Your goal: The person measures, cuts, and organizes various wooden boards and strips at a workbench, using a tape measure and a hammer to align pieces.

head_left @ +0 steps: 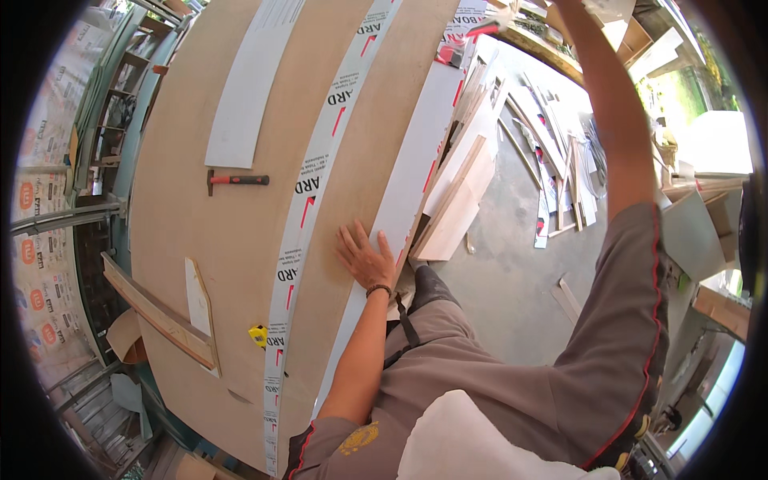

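My left hand (368, 254) lies flat with fingers spread, over the large tan board (200, 264) and the edge of a white strip (416, 152) along its right side. Stretched up past the top rim, my right arm (620, 120) shows only its forearm and grey sleeve; the hand is out of view. Left of my left hand runs a narrow white printed strip (316, 176). A hammer (238, 180) with a red and black handle rests on the board. Lower down lies a yellow tape measure (258, 336). A small red and grey tool (450, 54) sits at the far end.
A wide white panel (254, 88) lies at the board's far left. A curved wooden piece (160, 312) overhangs the left edge. Offcuts (460, 200) lean along the right edge, and more strips (552, 152) litter the grey floor (512, 296). Shelving (120, 104) stands at left.
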Motion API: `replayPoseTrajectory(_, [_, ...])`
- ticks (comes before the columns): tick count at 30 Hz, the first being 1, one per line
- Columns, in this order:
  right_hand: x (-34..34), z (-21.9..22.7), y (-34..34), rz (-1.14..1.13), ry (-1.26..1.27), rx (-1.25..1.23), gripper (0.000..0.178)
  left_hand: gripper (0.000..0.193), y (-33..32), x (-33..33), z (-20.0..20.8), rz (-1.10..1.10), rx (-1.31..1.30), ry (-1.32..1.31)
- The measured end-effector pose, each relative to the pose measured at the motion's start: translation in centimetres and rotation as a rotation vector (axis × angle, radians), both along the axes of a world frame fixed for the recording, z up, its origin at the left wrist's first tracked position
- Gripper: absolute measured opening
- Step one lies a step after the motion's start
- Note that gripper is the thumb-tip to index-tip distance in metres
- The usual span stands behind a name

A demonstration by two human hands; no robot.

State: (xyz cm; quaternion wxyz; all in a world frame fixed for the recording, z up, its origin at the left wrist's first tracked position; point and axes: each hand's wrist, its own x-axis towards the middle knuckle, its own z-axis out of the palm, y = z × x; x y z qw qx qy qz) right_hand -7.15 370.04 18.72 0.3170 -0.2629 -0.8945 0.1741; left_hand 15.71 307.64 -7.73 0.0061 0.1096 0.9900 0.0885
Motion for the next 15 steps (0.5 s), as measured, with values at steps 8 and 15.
replayPoseTrajectory(8, [5.0,-19.9,-11.3,0.125,-0.384,-0.196,0.042,0.069,7.6,-4.7,-0.9,-0.419,0.183,-0.031])
replayPoseTrajectory(15, [3.6,-23.8,-15.4,-0.008,-0.633,-0.047,0.037,0.076,18.3,-11.6,-0.9,-0.639,0.187,0.017])
